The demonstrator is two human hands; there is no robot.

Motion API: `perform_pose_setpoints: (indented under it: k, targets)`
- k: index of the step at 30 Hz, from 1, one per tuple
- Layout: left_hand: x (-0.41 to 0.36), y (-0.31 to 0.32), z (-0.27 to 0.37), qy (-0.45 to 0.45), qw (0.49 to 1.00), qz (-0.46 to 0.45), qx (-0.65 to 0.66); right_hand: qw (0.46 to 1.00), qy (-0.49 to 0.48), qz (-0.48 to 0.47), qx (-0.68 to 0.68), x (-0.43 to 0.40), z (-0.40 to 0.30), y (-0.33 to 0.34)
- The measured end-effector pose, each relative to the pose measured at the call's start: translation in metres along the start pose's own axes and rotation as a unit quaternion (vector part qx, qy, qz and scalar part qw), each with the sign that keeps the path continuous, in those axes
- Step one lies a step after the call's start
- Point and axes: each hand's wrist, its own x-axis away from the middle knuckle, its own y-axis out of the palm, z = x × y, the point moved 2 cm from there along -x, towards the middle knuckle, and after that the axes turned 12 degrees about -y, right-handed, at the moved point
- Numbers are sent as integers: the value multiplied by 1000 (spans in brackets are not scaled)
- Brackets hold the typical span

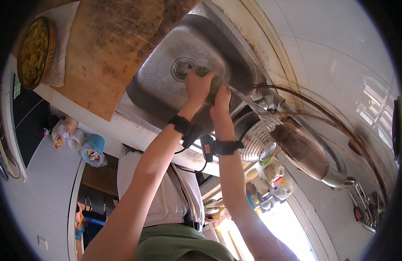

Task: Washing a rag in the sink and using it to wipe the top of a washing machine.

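Note:
Both my hands are over a stainless-steel sink [158, 88] and grip a rough-skinned green vegetable [215, 85], perhaps a bitter melon. My left hand [198, 85] wraps its upper left side, close to the drain [183, 69]. On the lower right side is my right hand [222, 99], its fingers partly hidden. Water [250, 102] streams from the tap [333, 169], which has a brown wrapping [299, 148] near its outlet, towards the vegetable and my right hand. Black straps with small devices circle both my wrists.
A large wooden board [99, 55] lies across the sink's left side. Beyond it, a round dish of food [34, 53] stands on a white cloth [62, 42]. A ribbed metal pot or bowl [258, 143] is right of my right wrist. Utensils [364, 205] hang by the tiled wall.

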Motion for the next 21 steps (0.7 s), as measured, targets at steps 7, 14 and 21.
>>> perform_pose_setpoints:
  k: [7,14,21]
  targets:
    - [-5,-18,0,-104,987,-83,90,994,-9,-103,-29,12,-28,2]
    - [-10,-49,-17,-233,951,-110,171,986,-113,-112,44,16,-44,-13]
    - [-2,-56,-35,-242,879,-240,334,983,-76,-164,15,13,-41,-22]
